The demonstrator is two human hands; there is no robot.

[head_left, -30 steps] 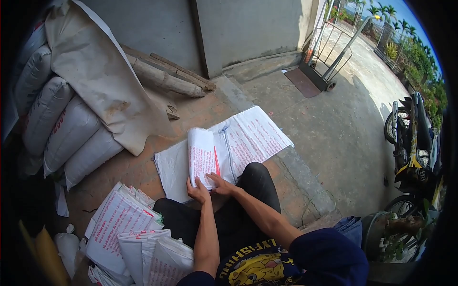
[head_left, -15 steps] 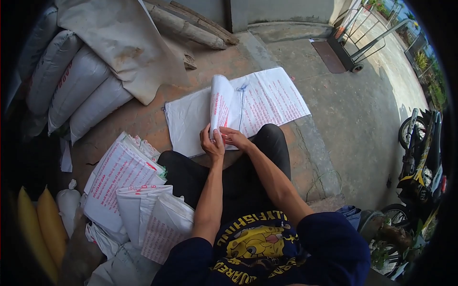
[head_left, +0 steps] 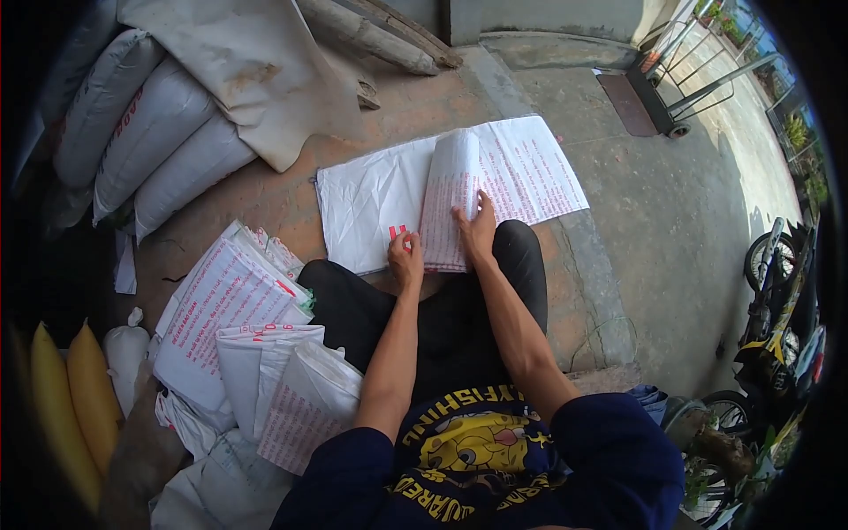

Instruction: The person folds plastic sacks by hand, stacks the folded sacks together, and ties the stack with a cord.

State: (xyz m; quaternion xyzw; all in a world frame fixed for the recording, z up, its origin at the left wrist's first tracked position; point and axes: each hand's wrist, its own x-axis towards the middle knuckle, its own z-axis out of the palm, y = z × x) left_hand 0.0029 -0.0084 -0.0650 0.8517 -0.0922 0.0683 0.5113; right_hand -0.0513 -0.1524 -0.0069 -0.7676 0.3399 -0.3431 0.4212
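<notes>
A white woven sack (head_left: 371, 199) with red print lies across the ground in front of my knees. Over its middle, a printed flap (head_left: 450, 194) is folded up in layers. My left hand (head_left: 406, 258) is at the near edge left of the flap, its fingers curled on the sack beside a red printed mark. On the right side of the flap rests my right hand (head_left: 477, 228), with thumb and fingers apart on the printed surface. The undersides of both hands are hidden.
A pile of folded printed sacks (head_left: 234, 318) lies by my left knee. Filled white sacks (head_left: 159, 132) are stacked behind, partly under a beige sheet (head_left: 256, 71). Yellow sacks (head_left: 93, 389) stand at the lower left. A platform trolley (head_left: 649, 97) and a motorbike (head_left: 782, 309) are at the right.
The raised, rolled part of the sack has been laid down flatter toward the right. My hands have separated: the right one moved up and right onto the flap. The view has shifted slightly.
</notes>
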